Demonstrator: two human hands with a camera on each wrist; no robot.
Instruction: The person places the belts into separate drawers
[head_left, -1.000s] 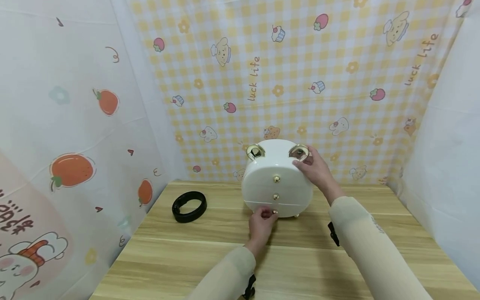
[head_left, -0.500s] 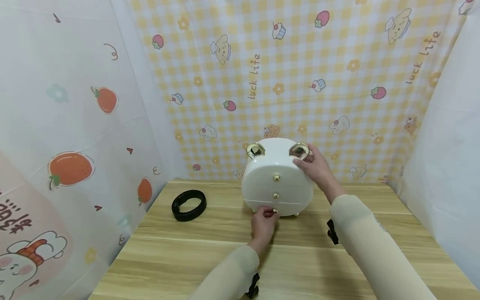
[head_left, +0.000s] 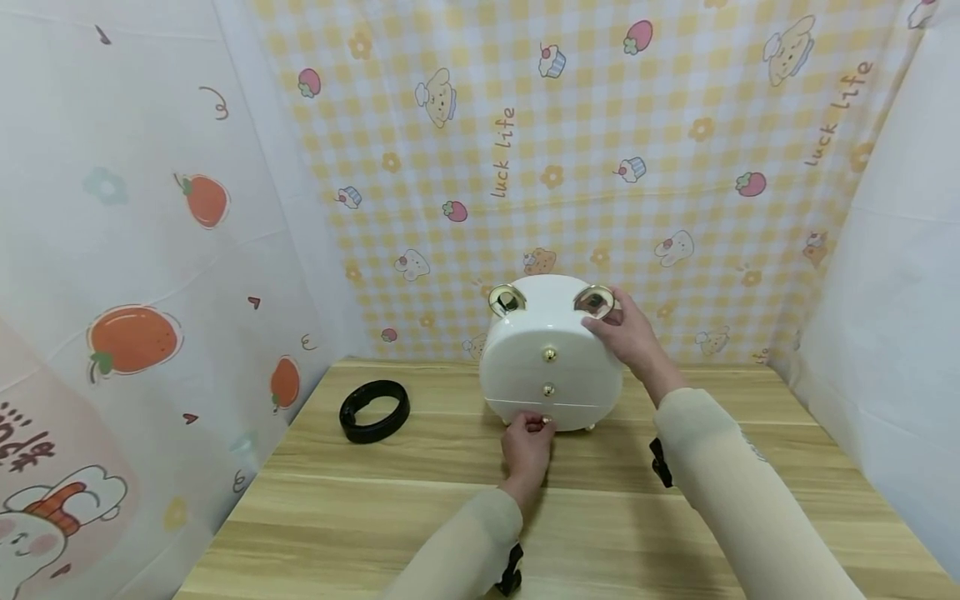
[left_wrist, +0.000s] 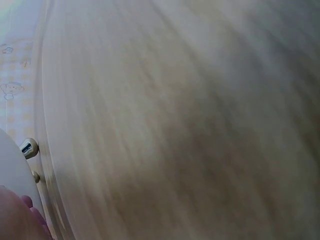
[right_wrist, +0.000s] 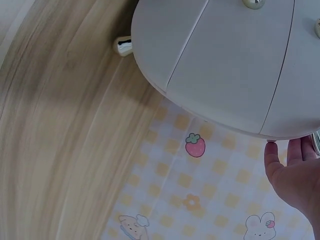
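Observation:
A glossy white rounded storage box with drawers stands upright on the wooden table in the head view. Its front carries a top knob, a middle knob and a bottom knob, all gold. Two round gold ears top it. My left hand pinches the bottom knob between thumb and fingers; only part of this hand shows in the left wrist view. My right hand grips the box's upper right side by the ear, thumb on the front edge, other fingers partly hidden behind.
A black ring-shaped object lies on the table left of the box. A checked cloth hangs close behind, with white printed cloth along the left side. Gold feet hold the box up.
My left wrist and forearm have shifted slightly right, fingers still at the bottom knob. The right hand keeps its hold, and the drawers look the same. The head view has tilted a little.

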